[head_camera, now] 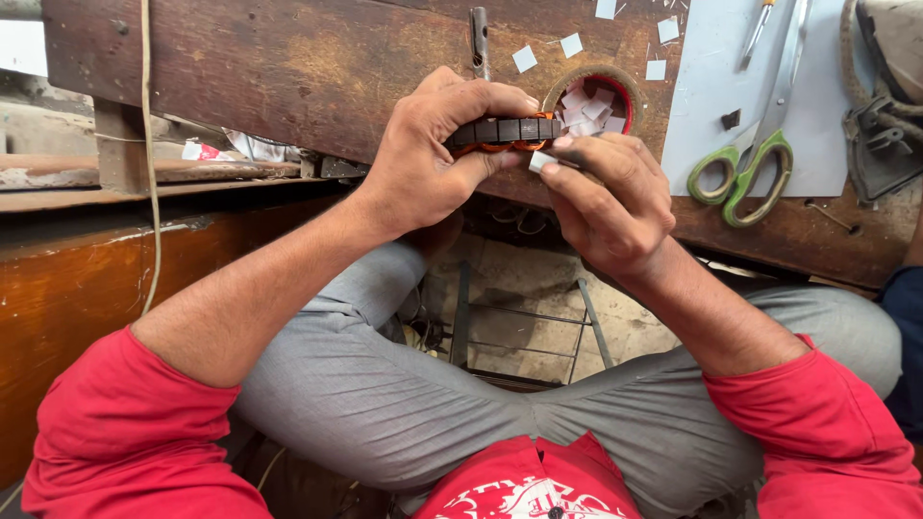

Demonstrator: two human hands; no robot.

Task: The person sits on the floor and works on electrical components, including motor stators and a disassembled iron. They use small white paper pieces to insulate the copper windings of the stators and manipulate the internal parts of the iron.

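**Both hands on a ringed metal part at the bench edge**

Nearest the camera are the red sleeves [125,432] and grey trousers [404,404] of the seated person, knees drawn up under a worn wooden bench [288,67]. The left hand [423,159] is clenched around a dark, segmented metal ring with orange winding [505,133], thumb below and fingers curled over the top. The ring is seen edge-on, held just above the bench edge, its long axis running left to right. The right hand [606,197] pinches a small white paper slip [541,160] between thumb and fingertips, pressing it against the ring's right end.

Just behind the ring sits a round tape roll [630,91] filled with cut white squares; more squares [524,58] lie scattered on the wood. To the right, green-handled scissors [745,173] rest on a pale sheet [702,96].
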